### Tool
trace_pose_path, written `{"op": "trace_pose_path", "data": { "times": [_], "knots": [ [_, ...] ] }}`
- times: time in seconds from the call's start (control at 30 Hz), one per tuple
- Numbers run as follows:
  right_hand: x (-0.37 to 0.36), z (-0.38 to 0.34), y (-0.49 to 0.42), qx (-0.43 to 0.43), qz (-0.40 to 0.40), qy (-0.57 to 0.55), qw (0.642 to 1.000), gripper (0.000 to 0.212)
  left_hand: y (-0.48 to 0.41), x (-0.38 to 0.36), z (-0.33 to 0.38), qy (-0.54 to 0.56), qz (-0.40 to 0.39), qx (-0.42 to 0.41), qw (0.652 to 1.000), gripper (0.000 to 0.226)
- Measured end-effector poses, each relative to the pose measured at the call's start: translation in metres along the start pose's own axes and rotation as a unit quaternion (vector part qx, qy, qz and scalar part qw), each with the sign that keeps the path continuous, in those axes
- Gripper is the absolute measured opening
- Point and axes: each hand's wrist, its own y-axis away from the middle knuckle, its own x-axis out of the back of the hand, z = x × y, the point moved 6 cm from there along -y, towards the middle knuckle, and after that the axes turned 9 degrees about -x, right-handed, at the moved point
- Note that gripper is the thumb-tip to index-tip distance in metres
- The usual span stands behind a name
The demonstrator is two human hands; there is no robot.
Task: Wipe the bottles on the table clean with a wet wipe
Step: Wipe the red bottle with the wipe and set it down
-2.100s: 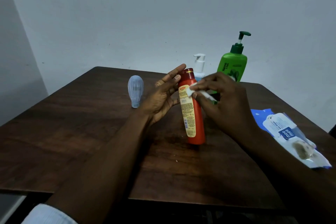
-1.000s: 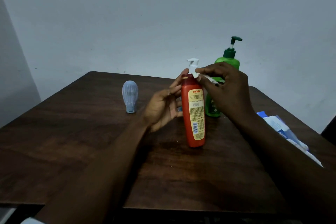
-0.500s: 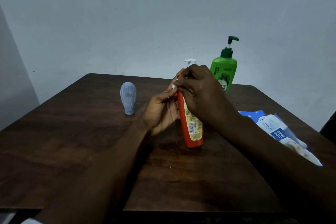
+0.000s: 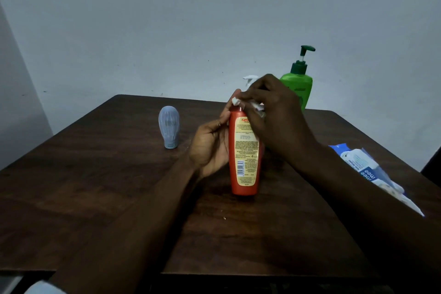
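Your right hand point(image 4: 269, 107) has moved the wet wipe point(image 4: 256, 105) up over the cap of the red bottle point(image 4: 244, 153), upright mid-table; your left hand point(image 4: 210, 145) steadies its side, so the body looks mostly wiped.

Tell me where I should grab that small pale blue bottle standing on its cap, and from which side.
Take the pale blue bottle around its wide rounded body, not the narrow cap it stands on. Coming from above or from the left with the left hand looks best: the bottle looks top-heavy and tippy, and that side of the table is open, while the red bottle stands to its right.
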Motion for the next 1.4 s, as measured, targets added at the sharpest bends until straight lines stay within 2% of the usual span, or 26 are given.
{"op": "trace_pose_path", "data": {
  "times": [0.17, 0.33, 0.43, 0.63, 0.77, 0.87, 0.93, 1.0, 1.17, 1.27, 1.4],
  "knots": [
    [-0.015, -0.006, 0.013, 0.052, -0.051, 0.057, 0.996, 0.018, -0.001, 0.0, 0.001, 0.018, 0.005, -0.002, 1.0, 0.057],
    [-0.022, -0.013, 0.041, 0.076, -0.12, 0.074, 0.987, 0.019, -0.001, -0.002, 0.004, 0.031, -0.032, 0.005, 0.999, 0.083],
    [-0.023, -0.015, 0.066, 0.083, -0.165, 0.087, 0.979, 0.021, -0.002, 0.0, 0.003, 0.027, -0.038, 0.006, 0.999, 0.088],
    [-0.021, -0.017, 0.11, 0.11, -0.226, 0.086, 0.964, 0.031, -0.003, -0.001, 0.001, 0.011, -0.047, 0.008, 0.999, 0.087],
    [-0.017, -0.015, 0.124, 0.115, -0.236, 0.075, 0.962, 0.027, -0.003, 0.002, -0.004, -0.021, -0.021, 0.027, 0.999, 0.065],
    [-0.01, -0.008, 0.123, 0.083, -0.225, 0.06, 0.969, 0.029, -0.002, 0.004, -0.01, -0.073, 0.024, 0.048, 0.996, 0.061],
    [-0.006, 0.002, 0.12, 0.047, -0.201, 0.026, 0.978, 0.021, -0.001, 0.004, -0.01, -0.077, 0.049, 0.054, 0.994, 0.061],
    [-0.002, 0.013, 0.112, 0.004, -0.176, 0.004, 0.984, 0.023, 0.001, 0.005, -0.011, -0.07, 0.067, 0.055, 0.994, 0.06],
    [0.004, 0.036, 0.07, -0.127, -0.066, -0.066, 0.987, 0.017, 0.005, 0.005, -0.007, -0.052, 0.103, 0.05, 0.992, 0.054],
    [-0.001, 0.038, 0.051, -0.173, -0.083, -0.095, 0.977, 0.018, 0.007, 0.005, 0.004, -0.025, 0.131, 0.03, 0.991, 0.054],
    [0.001, 0.022, 0.049, -0.171, -0.109, -0.13, 0.971, 0.018, 0.009, 0.007, 0.017, 0.054, 0.188, -0.007, 0.981, 0.058]
  ]
}}
